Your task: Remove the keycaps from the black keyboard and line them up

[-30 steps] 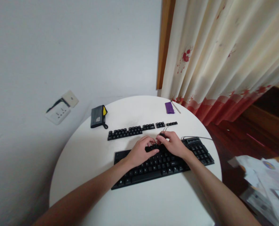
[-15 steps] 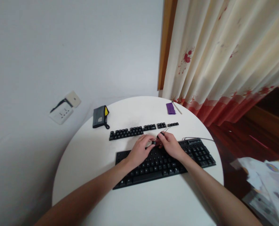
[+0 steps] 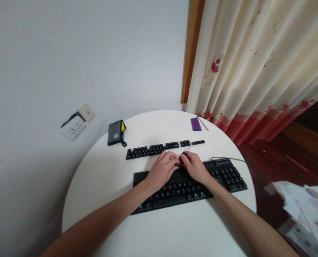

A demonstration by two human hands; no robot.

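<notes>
A black keyboard [image 3: 169, 202] lies on the round white table [image 3: 94, 192]. Over its upper edge my left hand [image 3: 163, 169] is closed, thumb and fingers pinching a small black keycap [image 3: 177, 165]. Just beside it, my right hand [image 3: 195, 167] is closed around the dark handle of a keycap puller [image 3: 190, 146], whose thin wires point away from me. Both hands nearly touch. Behind them, loose black keycaps [image 3: 143, 152] stand lined up in groups. Fingers partly hide the keycap and the puller's handle.
A dark pouch [image 3: 115, 132] with a yellow inside sits at the table's back left. A purple cloth piece [image 3: 195, 124] and a thin stick [image 3: 203, 124] lie at the back right. The keyboard's cable [image 3: 228, 157] runs off the right edge.
My left fingers have closed in further over the keycap, which now shows less. My right hand keeps the puller in nearly the same spot. The whole view has shifted slightly.
</notes>
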